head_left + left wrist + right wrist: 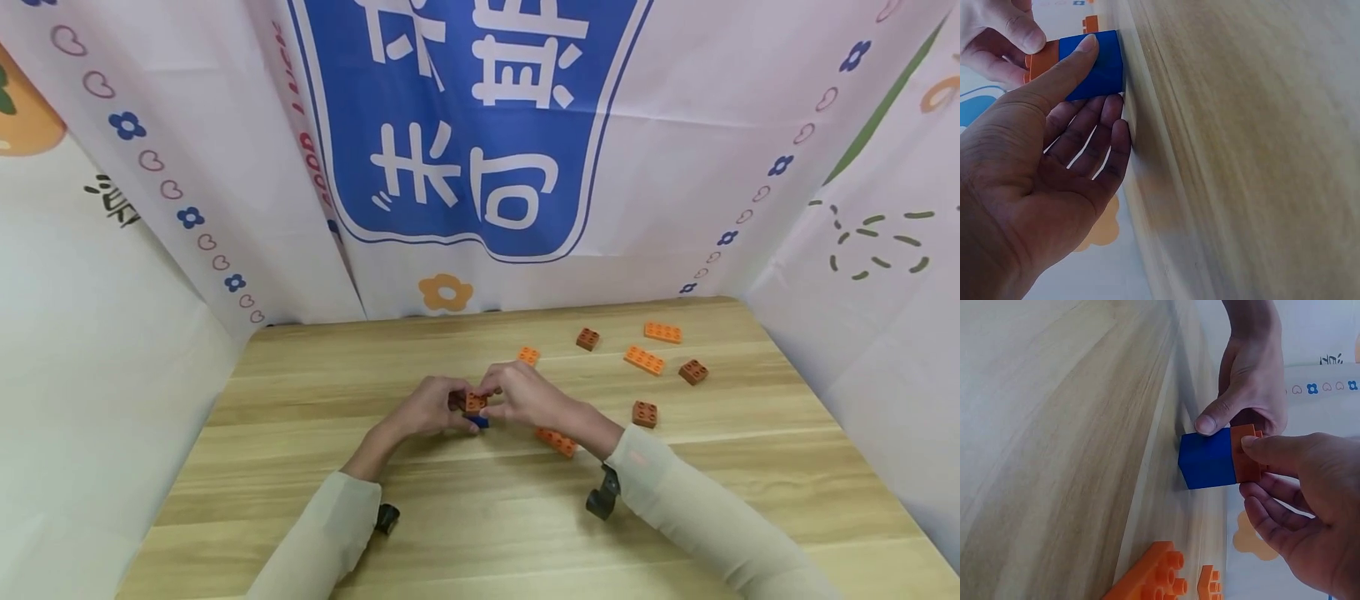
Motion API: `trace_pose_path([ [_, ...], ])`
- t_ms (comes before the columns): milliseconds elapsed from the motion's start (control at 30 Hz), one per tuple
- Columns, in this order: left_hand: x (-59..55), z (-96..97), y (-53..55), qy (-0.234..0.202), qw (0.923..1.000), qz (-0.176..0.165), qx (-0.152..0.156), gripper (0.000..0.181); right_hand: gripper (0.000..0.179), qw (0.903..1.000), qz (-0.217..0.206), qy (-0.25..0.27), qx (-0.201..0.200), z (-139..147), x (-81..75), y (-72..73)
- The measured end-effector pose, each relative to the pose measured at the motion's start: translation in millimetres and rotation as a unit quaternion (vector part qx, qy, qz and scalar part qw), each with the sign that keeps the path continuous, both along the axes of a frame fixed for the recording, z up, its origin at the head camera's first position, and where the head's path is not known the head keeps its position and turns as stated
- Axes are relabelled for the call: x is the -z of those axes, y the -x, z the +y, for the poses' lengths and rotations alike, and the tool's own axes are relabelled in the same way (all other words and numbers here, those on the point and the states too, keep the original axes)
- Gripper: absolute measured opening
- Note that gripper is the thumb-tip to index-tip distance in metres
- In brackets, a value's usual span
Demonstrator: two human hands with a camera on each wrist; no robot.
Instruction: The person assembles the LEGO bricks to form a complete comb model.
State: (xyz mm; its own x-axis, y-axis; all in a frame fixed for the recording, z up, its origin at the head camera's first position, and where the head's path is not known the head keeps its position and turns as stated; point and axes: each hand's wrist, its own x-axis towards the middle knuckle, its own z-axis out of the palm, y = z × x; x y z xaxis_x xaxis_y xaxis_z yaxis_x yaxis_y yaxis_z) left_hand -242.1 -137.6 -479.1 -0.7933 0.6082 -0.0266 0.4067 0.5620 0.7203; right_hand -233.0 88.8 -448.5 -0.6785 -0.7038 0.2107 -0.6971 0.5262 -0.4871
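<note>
While the left hand (426, 408) grips the blue block (1209, 464) and the right hand (528, 396) pinches the orange brick (1246, 467) flush atop it, below frame centre, stacking appears partly complete, loose bricks (643, 360) remaining unattached at right.

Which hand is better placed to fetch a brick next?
Likely the right hand: an orange rectangular studded plastic brick lies closer to it, while the left hand holds the blue rectangular plastic block.

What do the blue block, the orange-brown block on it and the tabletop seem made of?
Blue block: probably hard plastic, smooth and fairly matte; flat, evenly coloured sides and crisp edges suggest it.
Orange-brown block: likely similar plastic, smooth, judging by its moulded studs.
Tabletop: streaked grain, smooth finish; wood or printed laminate, can't tell which.
</note>
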Motion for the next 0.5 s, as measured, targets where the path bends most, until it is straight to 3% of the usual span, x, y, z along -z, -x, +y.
trace_pose_path([
  [300,-4.0,-5.8,-2.9,-0.035,0.9988,-0.033,0.000,0.032,0.031,0.9991,-0.024,0.035,0.000,0.5,4.4,0.9],
  [500,-5.3,-6.3,-5.0,-0.038,0.9989,-0.027,-0.003,0.029,0.033,0.9977,-0.049,0.045,0.015,2.5,5.2,-0.8],
])
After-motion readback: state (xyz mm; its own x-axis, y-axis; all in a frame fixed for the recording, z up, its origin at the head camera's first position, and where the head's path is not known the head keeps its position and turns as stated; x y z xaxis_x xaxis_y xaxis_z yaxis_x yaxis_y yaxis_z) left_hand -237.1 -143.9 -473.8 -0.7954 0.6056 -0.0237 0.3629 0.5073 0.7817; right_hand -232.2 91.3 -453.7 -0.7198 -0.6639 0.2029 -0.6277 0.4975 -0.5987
